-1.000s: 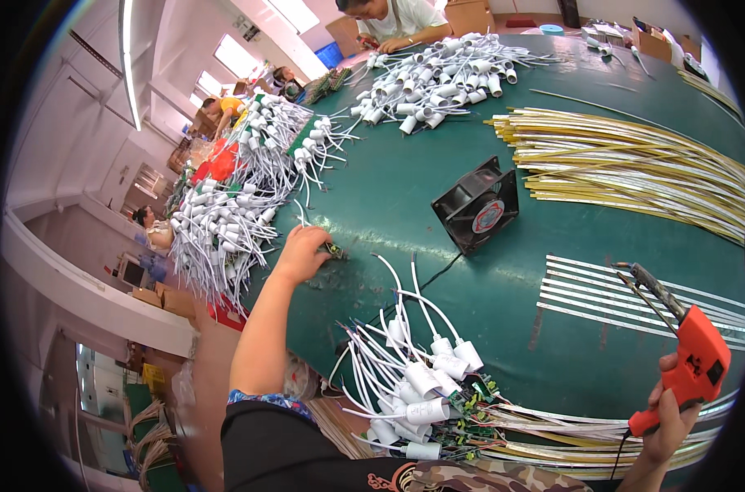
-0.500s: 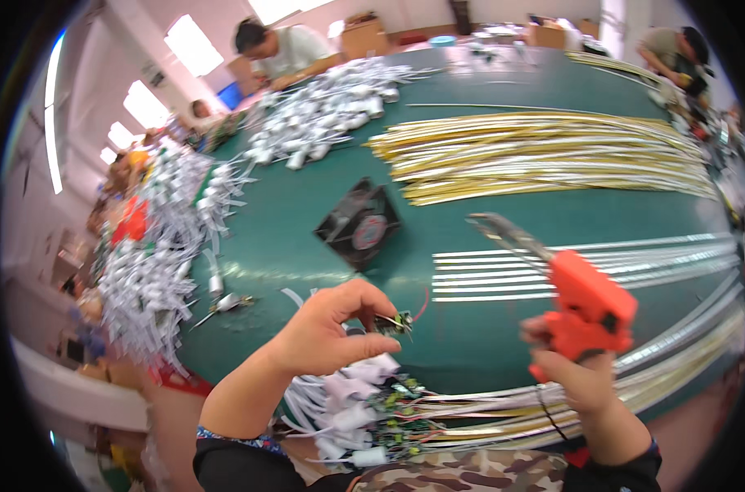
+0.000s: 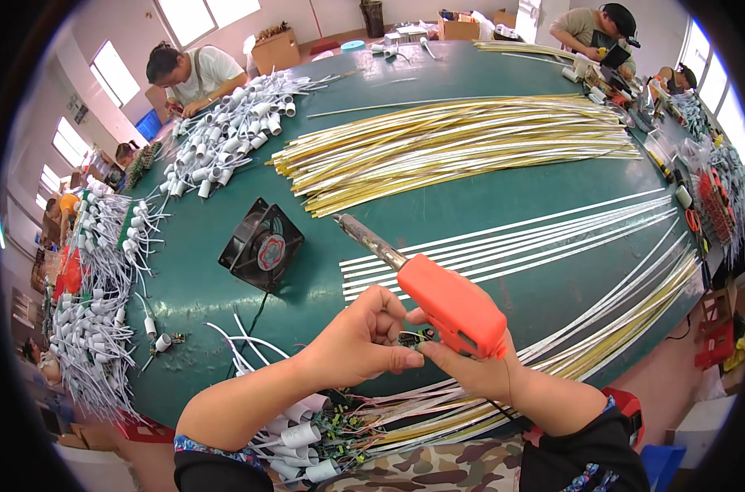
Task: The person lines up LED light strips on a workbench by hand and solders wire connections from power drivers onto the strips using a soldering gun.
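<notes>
Between the thumb and fingers of my left hand (image 3: pixel 358 338) is a small green circuit board (image 3: pixel 413 337), partly hidden by the fingertips. My right hand (image 3: pixel 481 371) is wrapped round an orange soldering gun (image 3: pixel 454 305), its metal tip pointing up and left, away from the board. The right thumb and fingertips come up to the board's edge, close against my left fingertips. Below my left forearm lie white cylindrical housings (image 3: pixel 300 436) with circuit boards and wires, joined to long strips (image 3: pixel 471 414) running off to the right.
A black square fan (image 3: pixel 262 246) stands on the green table (image 3: pixel 200 283), its cord trailing nearer. Beyond the gun lie thin white strips (image 3: pixel 512 230) and a thick yellow-and-white strip bundle (image 3: pixel 463 148). White wired housings (image 3: pixel 225 135) are heaped at left. Other people (image 3: pixel 196 78) work round the table.
My right hand has brought the soldering gun left, so both hands now meet at the circuit board. The whole view has swung to the right.
</notes>
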A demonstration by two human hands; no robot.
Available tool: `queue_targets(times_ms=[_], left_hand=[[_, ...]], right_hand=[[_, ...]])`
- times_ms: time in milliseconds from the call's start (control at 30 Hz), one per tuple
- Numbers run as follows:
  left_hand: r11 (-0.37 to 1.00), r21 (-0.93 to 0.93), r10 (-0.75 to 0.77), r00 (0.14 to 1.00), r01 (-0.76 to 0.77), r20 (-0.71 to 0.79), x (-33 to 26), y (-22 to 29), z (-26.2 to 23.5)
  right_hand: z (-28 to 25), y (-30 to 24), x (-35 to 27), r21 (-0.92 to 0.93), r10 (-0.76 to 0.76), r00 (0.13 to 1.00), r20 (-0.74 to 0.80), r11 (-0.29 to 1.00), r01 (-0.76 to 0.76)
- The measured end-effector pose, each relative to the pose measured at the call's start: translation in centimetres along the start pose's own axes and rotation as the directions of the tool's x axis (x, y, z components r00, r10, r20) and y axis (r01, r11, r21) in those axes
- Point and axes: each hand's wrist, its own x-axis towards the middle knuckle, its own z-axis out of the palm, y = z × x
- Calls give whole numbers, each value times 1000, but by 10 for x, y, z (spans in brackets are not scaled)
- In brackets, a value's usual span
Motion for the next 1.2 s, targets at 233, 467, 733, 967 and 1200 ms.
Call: queue_targets(times_ms=[233,467,733,967,1200], left_hand=[[978,208,3,1000,2,-24,-1,-1,1],[968,94,-245,960,234,136,10,19,5],[980,-190,-40,993,62,115,0,-10,-5],[853,486,217,976,-188,-3,11,9,21],[897,436,116,991,-77,-64,6,11,17]], right_hand=[[0,-9,7,-162,-81,993,83,982,93],[-2,-1,9,-321,-406,905,128,847,425],[-3,-8,2,70,-8,997,-70,997,13],[2,-11,3,294,73,986,-148,956,-27],[-17,-20,5,277,142,957,-251,958,-69]])
